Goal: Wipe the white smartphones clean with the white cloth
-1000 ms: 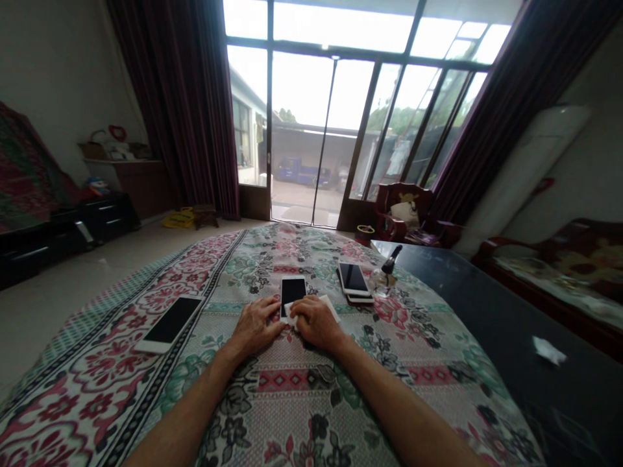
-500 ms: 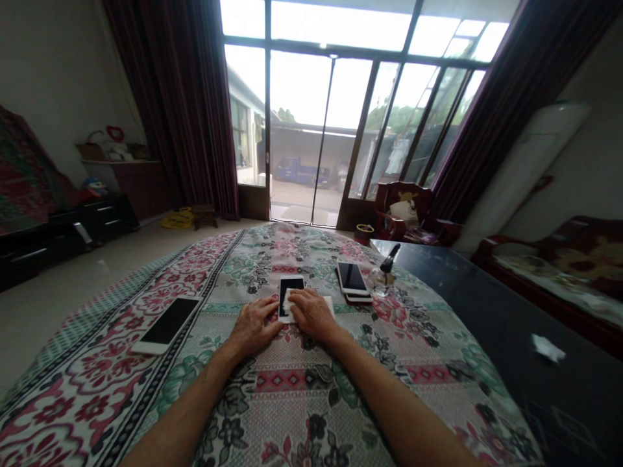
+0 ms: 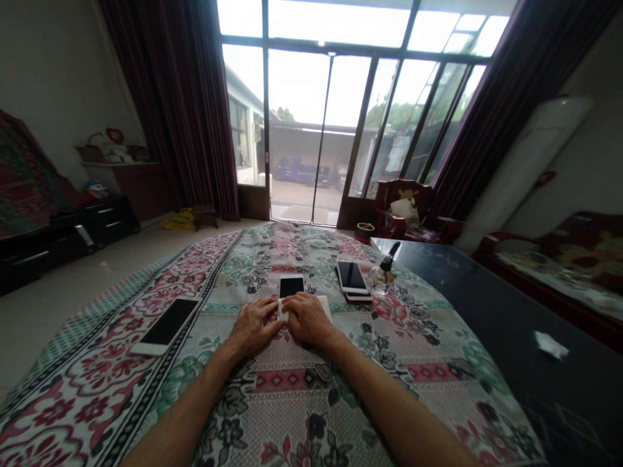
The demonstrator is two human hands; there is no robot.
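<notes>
While the left side of the middle phone (image 3: pixel 291 286) is touched from eight o'clock by the left hand (image 3: pixel 253 322), half open with bent fingers, a white tissue (image 3: pixel 325 307) is held under the curled fingers of the right hand (image 3: pixel 306 318), at five o'clock over the phone's near end. The phone is laid flat on the flowery cloth (image 3: pixel 292 408). Two stacked phones (image 3: pixel 353 277) and a clear bottle (image 3: pixel 380 281) are set near three o'clock, and another phone (image 3: pixel 169 324) at nine.

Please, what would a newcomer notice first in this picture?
Probably the bright glass door at the back. Next, the floral tablecloth in front, where the right hand rests on a white tissue over the near half of a smartphone, the left hand at its left edge.
</notes>
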